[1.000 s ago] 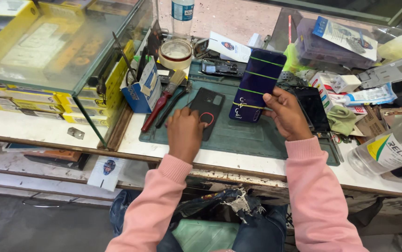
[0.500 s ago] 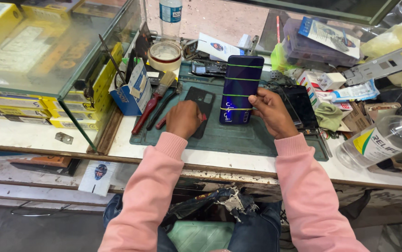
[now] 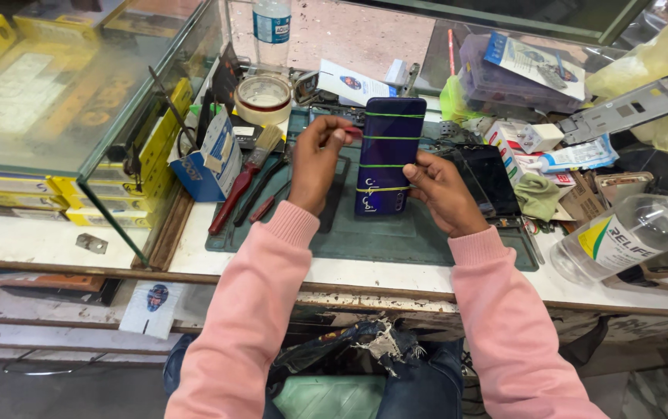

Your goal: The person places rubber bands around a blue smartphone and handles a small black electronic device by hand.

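Left hand: fingers pinched narrow on a small red sliver, too small to identify, raised at the left edge of the phone. In the earlier views this hand lay flat on a dark phone cover on the mat; it is now lifted off it and brought up to the phone, so the work has shifted to that edge.

Right hand: fingers curled around the phone's lower right side, holding it upright and tilted, as before.

Phone: glossy dark blue slab, rounded corners, crossed by several thin green rubber bands. It is held above the mat, a dull green rubbery sheet.

Left of the mat: red-handled brush, stiff pale bristles. Behind: tape roll, a flat ring. Right: clear plastic bottle lying on its side.
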